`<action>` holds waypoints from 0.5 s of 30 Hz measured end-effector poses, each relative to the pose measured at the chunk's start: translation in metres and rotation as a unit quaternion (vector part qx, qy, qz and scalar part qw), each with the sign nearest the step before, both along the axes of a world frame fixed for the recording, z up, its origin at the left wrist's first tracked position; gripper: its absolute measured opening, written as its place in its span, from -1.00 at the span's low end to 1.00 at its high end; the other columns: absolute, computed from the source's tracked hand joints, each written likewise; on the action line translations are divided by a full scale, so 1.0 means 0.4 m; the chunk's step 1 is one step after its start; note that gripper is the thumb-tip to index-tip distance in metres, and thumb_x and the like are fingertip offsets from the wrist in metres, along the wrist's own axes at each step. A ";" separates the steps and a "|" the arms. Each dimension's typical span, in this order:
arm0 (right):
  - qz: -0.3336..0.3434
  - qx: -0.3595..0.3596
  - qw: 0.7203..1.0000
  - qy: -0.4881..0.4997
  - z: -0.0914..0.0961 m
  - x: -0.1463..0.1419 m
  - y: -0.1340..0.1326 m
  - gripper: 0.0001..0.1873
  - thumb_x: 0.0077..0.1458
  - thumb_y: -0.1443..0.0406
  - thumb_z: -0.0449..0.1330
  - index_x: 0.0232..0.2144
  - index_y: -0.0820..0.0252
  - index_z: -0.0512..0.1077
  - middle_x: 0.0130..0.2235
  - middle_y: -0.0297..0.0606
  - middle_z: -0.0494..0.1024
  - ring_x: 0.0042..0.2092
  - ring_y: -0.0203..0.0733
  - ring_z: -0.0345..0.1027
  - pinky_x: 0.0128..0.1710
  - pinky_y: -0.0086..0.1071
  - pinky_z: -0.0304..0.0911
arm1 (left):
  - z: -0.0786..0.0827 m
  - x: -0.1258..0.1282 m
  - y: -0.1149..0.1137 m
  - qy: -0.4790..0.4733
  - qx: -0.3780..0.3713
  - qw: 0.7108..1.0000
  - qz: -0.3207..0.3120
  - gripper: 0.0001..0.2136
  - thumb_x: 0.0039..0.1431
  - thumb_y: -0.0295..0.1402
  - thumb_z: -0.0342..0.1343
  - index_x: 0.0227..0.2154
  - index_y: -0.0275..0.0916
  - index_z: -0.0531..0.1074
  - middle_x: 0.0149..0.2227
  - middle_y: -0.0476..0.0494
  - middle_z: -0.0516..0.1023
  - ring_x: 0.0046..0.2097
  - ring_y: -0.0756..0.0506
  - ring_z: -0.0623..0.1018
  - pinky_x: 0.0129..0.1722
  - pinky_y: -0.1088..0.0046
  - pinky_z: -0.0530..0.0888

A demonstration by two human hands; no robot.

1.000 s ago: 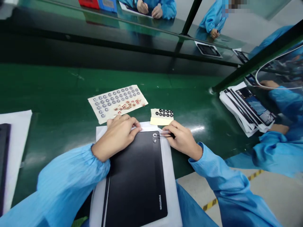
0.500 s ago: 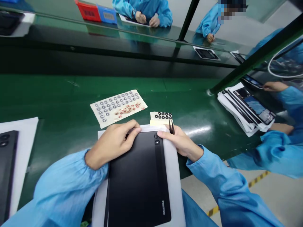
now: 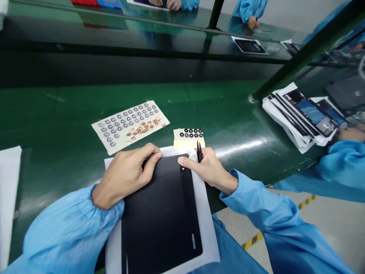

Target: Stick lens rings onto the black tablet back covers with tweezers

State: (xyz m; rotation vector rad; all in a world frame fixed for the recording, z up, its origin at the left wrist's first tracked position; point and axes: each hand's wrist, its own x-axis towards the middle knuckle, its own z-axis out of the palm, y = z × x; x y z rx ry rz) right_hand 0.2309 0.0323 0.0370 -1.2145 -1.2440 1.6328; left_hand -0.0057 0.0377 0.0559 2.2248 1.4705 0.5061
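Note:
A black tablet [image 3: 162, 213], its back side up, lies on a white sheet [image 3: 205, 224] at the bench's front edge. My left hand [image 3: 128, 173] is closed on its top edge, thumb and fingers pinching near the middle. My right hand [image 3: 209, 167] keeps dark tweezers [image 3: 200, 152] tucked in the fingers, tips pointing up. Its thumb presses the tablet's top right corner, hiding the upper camera spot; the lower camera ring [image 3: 183, 169] shows just beneath. Beyond the sheet's top edge is a small card of black rings [image 3: 179, 143].
A larger sheet of ring stickers [image 3: 125, 127] with loose red pieces lies on the green bench [image 3: 228, 114]. Stacked tablets and papers [image 3: 299, 118] stand right, beside a co-worker's sleeve [image 3: 346, 160]. A green post [image 3: 302, 53] slants above. White paper [image 3: 10, 201] lies left.
The view has shifted, so the bench items sit differently in it. My right thumb now covers the upper camera spot. The co-worker's hand by the stack has drawn back to the right.

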 end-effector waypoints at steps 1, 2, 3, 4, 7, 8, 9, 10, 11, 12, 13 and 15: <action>0.001 -0.005 1.000 0.007 -0.002 0.002 0.002 -0.70 0.00 0.13 0.48 -0.31 0.20 0.59 -0.30 -0.33 0.62 -0.28 -0.24 0.45 -0.24 -0.39 0.37 | 0.006 0.000 0.002 -0.001 -0.009 1.000 0.004 -0.79 0.41 -0.22 -0.02 -0.22 -0.13 0.49 -0.38 0.07 0.61 -0.42 -0.01 0.53 -0.34 0.47 0.35; 0.003 -0.017 1.000 0.016 -0.004 0.006 0.005 -0.69 0.00 0.12 0.48 -0.30 0.20 0.59 -0.28 -0.32 0.62 -0.27 -0.23 0.46 -0.23 -0.38 0.38 | 0.013 -0.003 0.005 -0.007 -0.024 1.000 0.011 -0.79 0.41 -0.20 0.00 -0.21 -0.14 0.50 -0.35 0.05 0.62 -0.39 -0.01 0.54 -0.31 0.47 0.37; 0.006 -0.033 0.999 0.025 -0.007 0.009 0.008 -0.67 0.00 0.10 0.48 -0.29 0.20 0.59 -0.27 -0.31 0.63 -0.25 -0.22 0.47 -0.21 -0.37 0.38 | 0.019 -0.011 0.007 -0.021 -0.045 0.998 0.027 -0.79 0.40 -0.17 0.03 -0.20 -0.15 0.50 -0.32 0.03 0.63 -0.35 -0.02 0.56 -0.28 0.47 0.38; 0.009 -0.050 0.998 0.033 -0.009 0.013 0.011 -0.65 0.01 0.07 0.47 -0.27 0.20 0.60 -0.26 -0.29 0.64 -0.23 -0.20 0.49 -0.19 -0.36 0.39 | 0.024 -0.022 0.008 -0.045 -0.081 0.994 0.052 -0.77 0.37 -0.13 0.07 -0.18 -0.15 0.50 -0.30 0.02 0.64 -0.32 -0.04 0.57 -0.27 0.47 0.40; 0.005 -0.097 0.994 0.052 -0.011 0.022 0.019 -0.56 0.04 -0.03 0.42 -0.23 0.21 0.61 -0.26 -0.25 0.66 -0.19 -0.14 0.54 -0.15 -0.31 0.42 | 0.025 -0.069 -0.014 -0.164 -0.252 0.936 0.182 -0.56 0.24 0.03 0.20 0.03 -0.15 0.45 -0.30 -0.03 0.64 -0.25 -0.11 0.60 -0.27 0.45 0.48; 0.000 -0.109 0.992 0.059 -0.011 0.023 0.021 -0.54 0.04 -0.04 0.41 -0.21 0.21 0.61 -0.26 -0.23 0.66 -0.18 -0.12 0.54 -0.15 -0.30 0.43 | 0.021 -0.084 -0.030 -0.206 -0.317 0.899 0.222 -0.47 0.19 0.05 0.25 0.11 -0.14 0.41 -0.29 -0.04 0.65 -0.22 -0.14 0.61 -0.25 0.43 0.52; -0.004 -0.116 0.991 0.067 -0.010 0.022 0.022 -0.53 0.05 -0.05 0.41 -0.21 0.21 0.61 -0.26 -0.23 0.66 -0.17 -0.11 0.55 -0.14 -0.29 0.44 | 0.015 -0.098 -0.050 -0.243 -0.375 0.860 0.247 -0.40 0.14 0.05 0.29 0.16 -0.13 0.37 -0.26 -0.05 0.66 -0.20 -0.16 0.62 -0.22 0.39 0.55; -0.006 -0.120 0.990 0.074 -0.009 0.021 0.022 -0.54 0.05 -0.04 0.40 -0.20 0.21 0.61 -0.25 -0.22 0.67 -0.16 -0.11 0.55 -0.14 -0.29 0.44 | 0.008 -0.108 -0.071 -0.273 -0.421 0.826 0.257 -0.37 0.11 0.02 0.33 0.19 -0.11 0.37 -0.22 -0.07 0.67 -0.18 -0.18 0.63 -0.18 0.35 0.58; -0.008 -0.120 0.990 0.078 -0.008 0.020 0.023 -0.56 0.06 -0.02 0.41 -0.19 0.21 0.61 -0.24 -0.23 0.67 -0.15 -0.12 0.54 -0.13 -0.30 0.43 | 0.001 -0.115 -0.093 -0.298 -0.451 0.801 0.257 -0.39 0.09 -0.01 0.36 0.17 -0.09 0.40 -0.21 -0.09 0.67 -0.17 -0.19 0.63 -0.15 0.32 0.59; -0.008 -0.113 0.991 0.077 -0.008 0.018 0.022 -0.58 0.06 0.01 0.42 -0.19 0.20 0.61 -0.23 -0.24 0.67 -0.16 -0.13 0.54 -0.13 -0.30 0.43 | -0.006 -0.119 -0.113 -0.317 -0.470 0.784 0.251 -0.45 0.09 -0.03 0.36 0.11 -0.08 0.45 -0.23 -0.09 0.66 -0.20 -0.19 0.62 -0.15 0.30 0.60; -0.007 -0.102 0.992 0.069 -0.009 0.017 0.022 -0.60 0.04 0.05 0.44 -0.18 0.20 0.61 -0.22 -0.25 0.66 -0.16 -0.15 0.53 -0.13 -0.31 0.42 | -0.011 -0.120 -0.131 -0.332 -0.480 0.774 0.244 -0.55 0.11 -0.04 0.36 0.02 -0.09 0.51 -0.26 -0.08 0.65 -0.23 -0.18 0.61 -0.15 0.30 0.61; -0.005 -0.070 0.996 0.046 -0.010 0.013 0.022 -0.61 -0.01 0.13 0.48 -0.15 0.20 0.60 -0.20 -0.27 0.66 -0.17 -0.17 0.51 -0.12 -0.32 0.40 | -0.018 -0.118 -0.152 -0.344 -0.480 0.769 0.245 -0.71 0.13 -0.07 0.35 -0.20 -0.11 0.56 -0.37 -0.03 0.60 -0.30 -0.13 0.57 -0.18 0.35 0.60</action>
